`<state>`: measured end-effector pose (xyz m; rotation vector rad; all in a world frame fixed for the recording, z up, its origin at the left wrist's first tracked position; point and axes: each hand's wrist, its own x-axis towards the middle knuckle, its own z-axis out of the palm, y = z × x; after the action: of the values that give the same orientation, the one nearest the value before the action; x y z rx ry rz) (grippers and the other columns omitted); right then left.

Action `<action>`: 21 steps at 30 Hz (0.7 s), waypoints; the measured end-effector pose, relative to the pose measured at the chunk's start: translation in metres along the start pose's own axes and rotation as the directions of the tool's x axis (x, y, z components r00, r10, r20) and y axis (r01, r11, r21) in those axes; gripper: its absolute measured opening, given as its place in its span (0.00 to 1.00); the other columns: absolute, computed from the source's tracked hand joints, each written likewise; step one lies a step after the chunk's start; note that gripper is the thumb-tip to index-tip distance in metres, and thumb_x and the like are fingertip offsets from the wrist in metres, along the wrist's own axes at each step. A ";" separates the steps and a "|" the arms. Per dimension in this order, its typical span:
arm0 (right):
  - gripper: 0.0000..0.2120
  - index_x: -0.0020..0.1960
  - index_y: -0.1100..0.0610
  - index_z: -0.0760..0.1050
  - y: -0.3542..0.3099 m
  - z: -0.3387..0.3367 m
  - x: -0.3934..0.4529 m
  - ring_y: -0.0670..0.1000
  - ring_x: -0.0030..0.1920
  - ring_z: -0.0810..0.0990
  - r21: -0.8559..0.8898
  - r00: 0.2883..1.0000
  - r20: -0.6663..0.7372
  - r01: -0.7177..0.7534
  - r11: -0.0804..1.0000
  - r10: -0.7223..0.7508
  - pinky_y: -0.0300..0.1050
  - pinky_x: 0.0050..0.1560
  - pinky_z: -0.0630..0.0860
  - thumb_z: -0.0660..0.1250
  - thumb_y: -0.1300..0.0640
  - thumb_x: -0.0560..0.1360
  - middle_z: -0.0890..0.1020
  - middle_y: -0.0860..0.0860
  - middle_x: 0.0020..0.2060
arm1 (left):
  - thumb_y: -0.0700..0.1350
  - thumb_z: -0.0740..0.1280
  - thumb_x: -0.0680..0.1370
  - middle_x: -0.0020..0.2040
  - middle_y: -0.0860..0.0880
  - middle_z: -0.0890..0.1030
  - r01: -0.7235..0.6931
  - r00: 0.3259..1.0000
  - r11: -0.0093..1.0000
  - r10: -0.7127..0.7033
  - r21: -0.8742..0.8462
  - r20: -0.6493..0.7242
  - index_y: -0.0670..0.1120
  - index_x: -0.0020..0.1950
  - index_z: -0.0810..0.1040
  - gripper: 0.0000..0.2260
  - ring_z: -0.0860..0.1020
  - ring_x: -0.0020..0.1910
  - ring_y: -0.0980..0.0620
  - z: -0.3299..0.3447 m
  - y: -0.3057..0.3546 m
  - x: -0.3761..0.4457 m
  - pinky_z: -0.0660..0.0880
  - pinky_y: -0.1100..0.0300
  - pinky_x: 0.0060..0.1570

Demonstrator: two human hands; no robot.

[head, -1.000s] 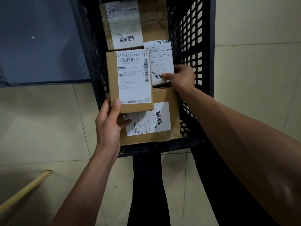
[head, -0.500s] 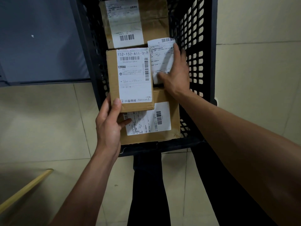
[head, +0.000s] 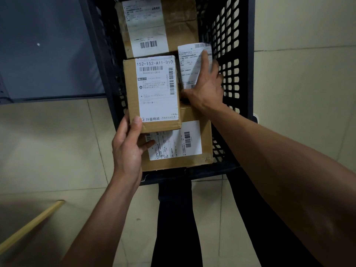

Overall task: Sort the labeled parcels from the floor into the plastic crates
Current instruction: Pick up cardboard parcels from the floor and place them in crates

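A black plastic crate [head: 250, 54] stands on the floor with several labelled parcels inside. My left hand [head: 127, 149] grips the near left corner of a brown box [head: 154, 93] labelled 152-152-A11-310, thumb on top and fingers beneath. The box sits over a larger flat carton [head: 192, 112] at the crate's near end. To the right, my right hand [head: 206, 89] presses straight fingers on a small white-labelled parcel [head: 189, 62] beside the crate's right wall. Another brown parcel [head: 177, 20] lies at the far end.
Pale floor tiles [head: 48, 151] surround the crate. A grey panel [head: 48, 54] rises to the left of it. A wooden stick [head: 32, 222] lies at the lower left. My legs in dark trousers [head: 173, 218] stand just before the crate's near rim.
My right hand has gone from pinching the small parcel's near end to lying flat over it, and the parcel has shifted toward the far right. My left hand and its box have stayed put.
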<state>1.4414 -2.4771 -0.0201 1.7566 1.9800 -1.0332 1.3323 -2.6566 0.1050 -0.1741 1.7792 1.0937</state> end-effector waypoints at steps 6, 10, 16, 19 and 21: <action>0.55 0.82 0.47 0.39 0.020 -0.009 -0.007 0.67 0.77 0.58 -0.089 0.995 -0.099 0.001 0.996 -0.010 0.70 0.72 0.65 0.76 0.51 0.71 0.49 0.60 0.80 | 0.57 0.65 0.79 0.64 0.53 0.83 -0.003 1.000 1.000 0.003 0.006 0.003 0.58 0.72 0.75 0.21 0.79 0.67 0.49 0.006 -0.002 -0.002 0.78 0.45 0.60; 0.52 0.83 0.54 0.45 0.013 -0.011 -0.007 0.68 0.77 0.58 -0.290 0.987 -0.131 0.049 0.956 -0.090 0.63 0.76 0.59 0.75 0.50 0.72 0.51 0.63 0.80 | 0.57 0.65 0.79 0.64 0.53 0.83 0.002 1.000 1.000 -0.002 0.010 0.000 0.59 0.71 0.75 0.20 0.78 0.67 0.49 0.007 -0.002 -0.002 0.78 0.45 0.60; 0.50 0.82 0.57 0.51 0.016 -0.009 -0.005 0.66 0.74 0.63 -0.286 0.976 -0.211 -0.015 0.958 -0.048 0.64 0.72 0.62 0.75 0.45 0.71 0.58 0.62 0.78 | 0.56 0.65 0.80 0.63 0.53 0.83 -0.003 1.000 1.000 0.003 0.001 0.004 0.58 0.71 0.76 0.18 0.78 0.67 0.48 0.008 0.000 0.000 0.78 0.48 0.57; 0.50 0.82 0.56 0.48 0.016 -0.008 -0.004 0.66 0.75 0.61 -0.221 0.979 -0.203 -0.039 0.974 -0.007 0.62 0.74 0.61 0.75 0.47 0.72 0.56 0.61 0.79 | 0.55 0.64 0.83 0.65 0.53 0.82 0.001 1.000 1.000 -0.001 0.001 0.009 0.57 0.73 0.74 0.18 0.78 0.67 0.48 0.007 0.000 0.001 0.78 0.49 0.57; 0.50 0.82 0.56 0.48 0.016 -0.008 -0.004 0.65 0.75 0.60 -0.206 0.980 -0.200 -0.039 0.978 -0.003 0.62 0.75 0.61 0.76 0.48 0.72 0.56 0.61 0.79 | 0.55 0.64 0.83 0.65 0.52 0.82 -0.002 1.000 1.000 0.002 0.009 0.016 0.56 0.74 0.74 0.19 0.78 0.68 0.48 0.006 -0.001 0.001 0.78 0.49 0.56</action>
<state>1.4593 -2.4743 -0.0171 1.8172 2.0976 -0.6354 1.3361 -2.6521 0.1033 -0.1573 1.7703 1.0854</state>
